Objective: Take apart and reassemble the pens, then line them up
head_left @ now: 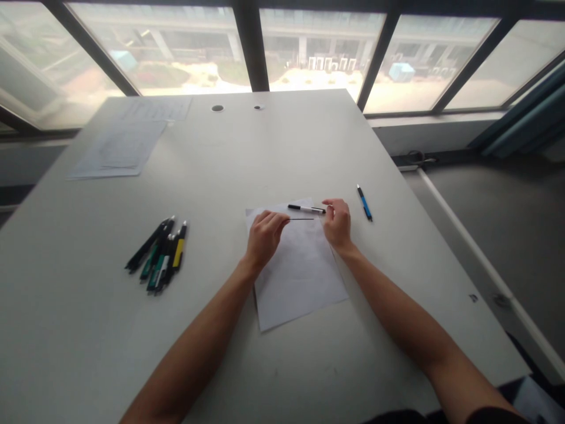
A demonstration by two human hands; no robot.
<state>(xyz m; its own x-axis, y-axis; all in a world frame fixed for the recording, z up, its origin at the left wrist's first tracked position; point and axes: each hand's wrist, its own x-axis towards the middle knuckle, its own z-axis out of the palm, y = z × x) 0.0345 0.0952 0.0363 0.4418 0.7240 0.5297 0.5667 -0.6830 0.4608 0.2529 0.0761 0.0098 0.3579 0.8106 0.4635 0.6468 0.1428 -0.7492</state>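
Note:
My left hand (263, 235) is closed, its thumb and forefinger pinching a thin dark stick like a pen refill (302, 219). The refill points right, over a white sheet of paper (295, 277). Just beyond it is a black-and-white pen (304, 208), its black end to the left. The clip end of that pen reaches the fingertips of my right hand (338, 225), between thumb and forefinger; the other fingers are curled. A blue-and-black pen (365, 203) lies on the table, right of my right hand.
Several pens with black, green and yellow parts (161, 256) lie in a loose bunch at left on the white table (265, 153). Printed sheets (119, 147) rest at the far left corner. Two round holes (218, 109) sit near the back edge, below the windows.

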